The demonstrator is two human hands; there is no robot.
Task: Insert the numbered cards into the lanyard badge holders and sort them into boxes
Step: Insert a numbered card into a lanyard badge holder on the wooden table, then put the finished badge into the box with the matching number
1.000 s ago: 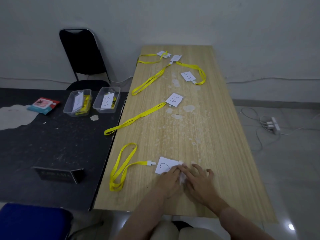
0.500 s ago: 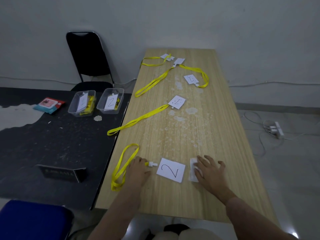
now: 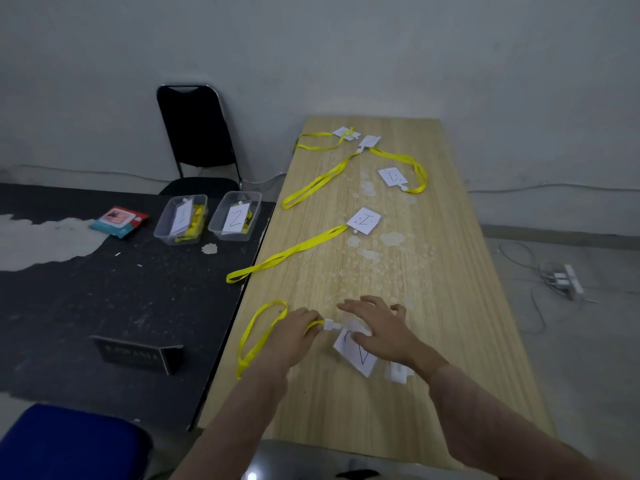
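Yellow lanyard [image 3: 262,336] is pinched near its clip by left hand [image 3: 294,336]; right hand [image 3: 379,329], fingers spread, is laid on "2" card [image 3: 358,355]. Risk: card gets creased/skewed w/ that flat press.

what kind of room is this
Probably a plain back room or makeshift workspace: bare grey wall, long light wooden table, black folding chair, white power strip on the tiled floor.
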